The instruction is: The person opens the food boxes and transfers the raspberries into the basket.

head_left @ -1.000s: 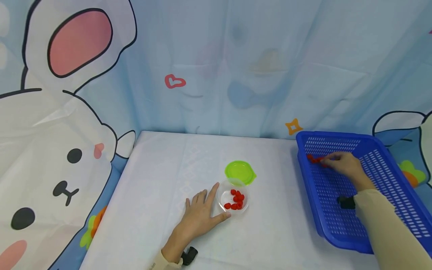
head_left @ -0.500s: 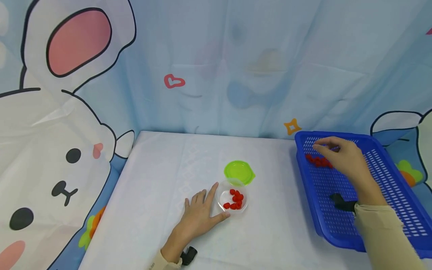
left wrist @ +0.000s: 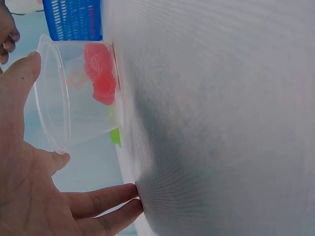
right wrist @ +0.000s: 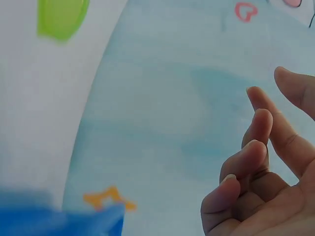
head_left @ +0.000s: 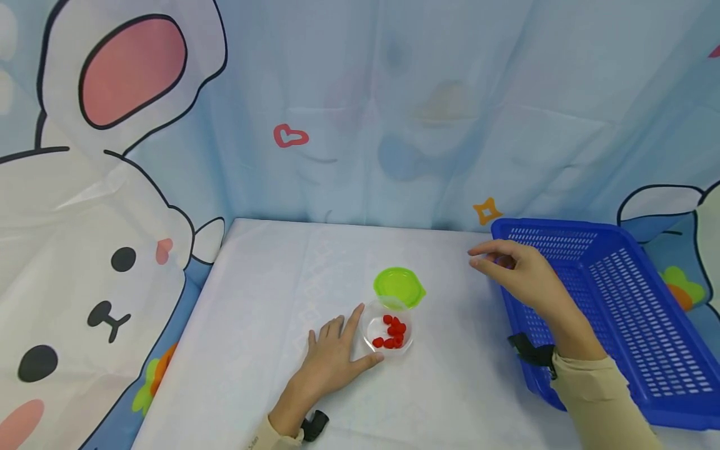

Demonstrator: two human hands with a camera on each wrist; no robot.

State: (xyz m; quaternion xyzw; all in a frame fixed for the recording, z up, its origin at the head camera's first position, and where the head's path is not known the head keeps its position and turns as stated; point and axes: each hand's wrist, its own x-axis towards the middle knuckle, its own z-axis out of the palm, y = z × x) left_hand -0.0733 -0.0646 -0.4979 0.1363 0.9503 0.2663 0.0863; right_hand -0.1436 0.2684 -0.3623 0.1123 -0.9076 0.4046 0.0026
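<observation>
A clear round plastic cup [head_left: 368, 334] stands upright on the white-covered table, with several red raspberry-like pieces [left wrist: 101, 69] on its bottom. My left hand [head_left: 332, 362] rests beside it, fingers spread; thumb and index finger reach to opposite sides of its rim. In the left wrist view two other fingertips [left wrist: 138, 204] touch the cloth. My right hand [head_left: 525, 275] is raised over the left edge of the blue basket [head_left: 635, 312]. Its fingers are loosely bent, the thumb stands apart from the index finger, and nothing shows between them in the right wrist view.
Just behind the cup lies a bright green lid [head_left: 400, 286], partly overlapped by the cup's rim in the head view. The perforated basket fills the table's right side. A blue printed curtain [head_left: 349, 156] hangs along the table's back edge.
My right hand has risen from the red pieces in the basket and moved left to its near-left wall, now hiding them. The left hand and cup have stayed put.
</observation>
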